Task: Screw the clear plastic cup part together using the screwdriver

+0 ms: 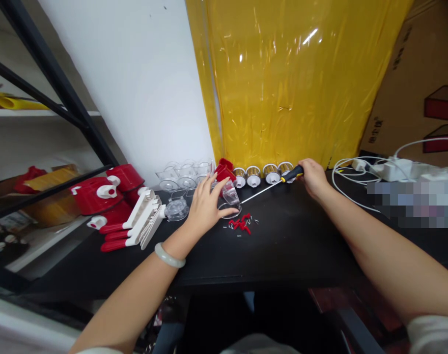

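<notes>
My right hand [313,177] is closed round the dark, yellow-banded handle of a screwdriver [263,191]. Its long shaft slants down to the left, and the tip meets the side of a clear plastic part [230,194] with a round rim. Thumb and index finger of my left hand [206,200] hold that part from the left, the other fingers stretched upward. Just in front of it lie small red plastic pieces [241,224] and several small screws [239,236]. A red funnel-shaped part [225,169] stands behind my left fingers.
Metal-mesh drums with white ends [253,176] line the back of the black table [283,250]. Clear plastic housings [187,172] and a clear round piece [177,209] sit left, beside white-and-red handles [135,228] and red housings [98,194]. White cables [342,182] lie right.
</notes>
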`<state>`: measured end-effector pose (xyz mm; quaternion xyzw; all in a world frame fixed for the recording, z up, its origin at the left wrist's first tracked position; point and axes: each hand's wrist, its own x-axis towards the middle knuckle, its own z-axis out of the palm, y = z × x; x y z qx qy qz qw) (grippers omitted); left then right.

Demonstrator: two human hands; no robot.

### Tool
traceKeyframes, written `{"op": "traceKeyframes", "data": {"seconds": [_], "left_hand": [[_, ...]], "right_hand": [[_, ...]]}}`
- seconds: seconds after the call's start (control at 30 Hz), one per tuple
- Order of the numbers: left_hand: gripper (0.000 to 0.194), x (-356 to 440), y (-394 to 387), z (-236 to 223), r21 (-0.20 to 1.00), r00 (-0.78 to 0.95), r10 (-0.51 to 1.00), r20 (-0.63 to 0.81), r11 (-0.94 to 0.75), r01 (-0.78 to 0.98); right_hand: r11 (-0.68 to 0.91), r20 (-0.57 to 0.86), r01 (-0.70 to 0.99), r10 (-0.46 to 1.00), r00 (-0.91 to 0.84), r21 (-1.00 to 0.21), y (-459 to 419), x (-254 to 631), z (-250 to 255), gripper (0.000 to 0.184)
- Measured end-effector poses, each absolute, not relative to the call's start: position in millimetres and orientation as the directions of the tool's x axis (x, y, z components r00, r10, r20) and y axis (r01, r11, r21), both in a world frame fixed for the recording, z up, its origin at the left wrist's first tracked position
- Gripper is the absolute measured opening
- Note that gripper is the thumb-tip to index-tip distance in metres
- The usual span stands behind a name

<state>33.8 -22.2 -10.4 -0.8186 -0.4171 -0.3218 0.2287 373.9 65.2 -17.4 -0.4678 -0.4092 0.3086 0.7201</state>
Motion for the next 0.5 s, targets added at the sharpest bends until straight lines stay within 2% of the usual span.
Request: {"op": "traceKeyframes", "data": {"seconds": [0.07, 0.23, 0.33, 0.5], "left_hand": [[0.086, 36, -26, -7, -0.174, 0.471, 0.443, 0.763, -0.561, 0.809], [0.041, 43, -34, -4, -0.263, 0.529, 0.31, 0.79, -0.608, 0.749], [0.032, 45, -34, -5, -0.289, 0.569, 0.283, 0.772, -0.64, 0.712], [0.021, 45, -35, -5, -0.279, 0.582, 0.321, 0.747, -0.643, 0.713]], "right_hand": [[0.376, 0.304, -0.061, 0.824, 0.477, -0.924, 65, 374, -18, 0.014], [0.37, 0.302, -0.066, 0.838, 0.455, -0.927, 63, 371, -17, 0.013], [0.364, 0.274, -0.119, 0.845, 0.459, -0.924, 61, 369, -15, 0.01], [0.388, 0.289, -0.143, 0.844, 0.451, -0.911, 59, 366, -13, 0.01]]}}
